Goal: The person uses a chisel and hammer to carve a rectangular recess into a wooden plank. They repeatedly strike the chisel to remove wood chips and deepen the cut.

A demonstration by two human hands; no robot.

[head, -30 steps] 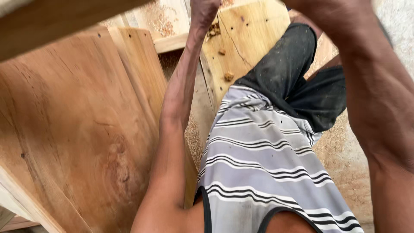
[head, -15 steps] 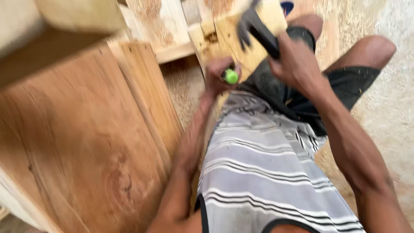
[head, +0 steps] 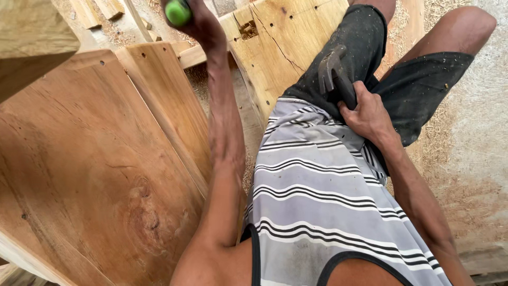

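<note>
My left hand (head: 198, 21) is stretched out ahead and closed around a tool with a green handle end (head: 177, 11); the rest of that tool is hidden by my fingers. It hovers beside a pale wooden plank (head: 280, 37) that has a crack, small holes and a rough notch. My right hand (head: 365, 114) rests against my lap, gripping the dark handle of a claw hammer (head: 333, 71), whose head points up over my black shorts.
Large wooden boards (head: 95, 159) lean at the left, with a thick beam (head: 32, 42) at the top left corner. Offcuts (head: 98, 10) and sawdust lie on the floor beyond. Sawdust-strewn concrete (head: 476, 137) runs along the right.
My right hand with the hammer has come down from above the plank to my lap. My left hand with the green-handled tool has moved up and left, away from the plank.
</note>
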